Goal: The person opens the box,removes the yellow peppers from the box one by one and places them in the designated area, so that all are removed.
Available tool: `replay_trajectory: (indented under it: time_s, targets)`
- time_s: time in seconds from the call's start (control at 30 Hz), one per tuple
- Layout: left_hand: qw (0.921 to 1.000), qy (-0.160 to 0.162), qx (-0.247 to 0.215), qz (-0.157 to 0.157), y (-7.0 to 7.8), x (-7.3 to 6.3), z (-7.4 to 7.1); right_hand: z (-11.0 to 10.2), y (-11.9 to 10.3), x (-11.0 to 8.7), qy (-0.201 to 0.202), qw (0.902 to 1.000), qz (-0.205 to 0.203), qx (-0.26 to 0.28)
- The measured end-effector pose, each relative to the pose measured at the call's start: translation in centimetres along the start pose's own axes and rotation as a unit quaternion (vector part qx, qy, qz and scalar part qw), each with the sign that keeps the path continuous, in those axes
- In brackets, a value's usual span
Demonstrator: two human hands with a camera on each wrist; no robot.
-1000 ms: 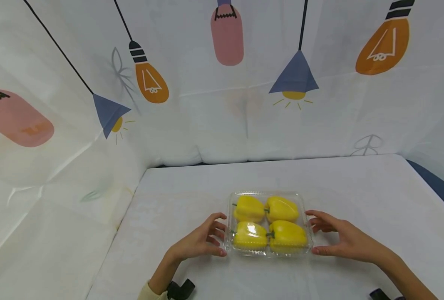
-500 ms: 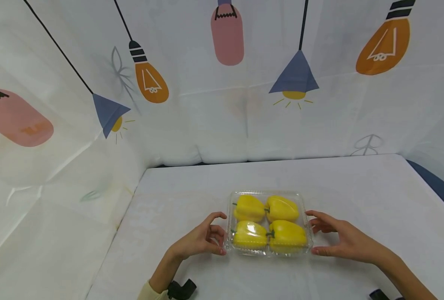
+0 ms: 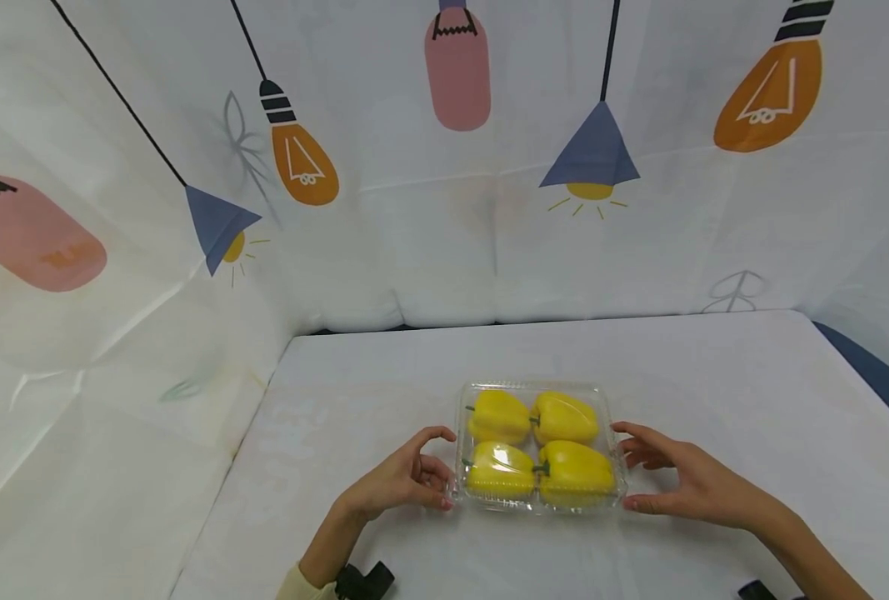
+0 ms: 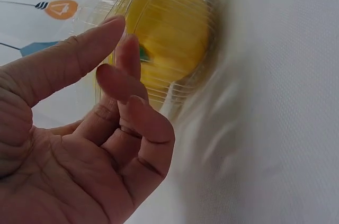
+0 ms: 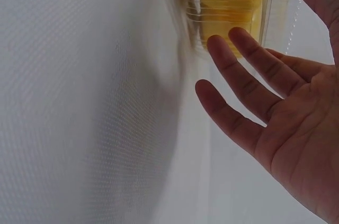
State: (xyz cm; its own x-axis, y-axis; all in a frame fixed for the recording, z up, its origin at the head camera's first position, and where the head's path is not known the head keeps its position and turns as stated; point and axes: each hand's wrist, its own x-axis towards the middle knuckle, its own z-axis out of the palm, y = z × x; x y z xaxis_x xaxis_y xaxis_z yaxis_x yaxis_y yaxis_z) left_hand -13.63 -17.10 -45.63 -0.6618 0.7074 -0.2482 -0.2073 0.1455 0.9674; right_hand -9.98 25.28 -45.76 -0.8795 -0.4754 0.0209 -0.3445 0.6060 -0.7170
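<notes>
A clear plastic clamshell box [image 3: 537,506] sits on the white table, holding several yellow bell peppers [image 3: 564,417] with green stems. My left hand [image 3: 395,479] is at the box's left side, its thumb and index finger close to the two left corners. The left wrist view shows the thumb tip at the ridged rim, with the other fingers [image 4: 153,128] loosely bent. Opposite it, my right hand [image 3: 684,483] is at the right side, thumb and index near the right corners. Its other fingers [image 5: 238,86] are spread and relaxed below the box wall [image 5: 233,7].
White cloth [image 3: 429,233] printed with lamps and bulbs hangs behind and to the left of the table. The table [image 3: 714,375] extends behind and right of the box. Black wrist devices [image 3: 365,581] are worn on both arms.
The middle fingers of my left hand have bent inward a little. The box and my right hand look unmoved.
</notes>
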Motion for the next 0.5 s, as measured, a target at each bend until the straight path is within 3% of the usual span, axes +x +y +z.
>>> replay_trajectory:
  time_s: [0.5]
  targets:
    - [0.9996, 0.011, -0.026, -0.002, -0.39, 0.21, 0.08, 0.05, -0.16, 0.0, -0.004, 1.0, 0.007, 0.002]
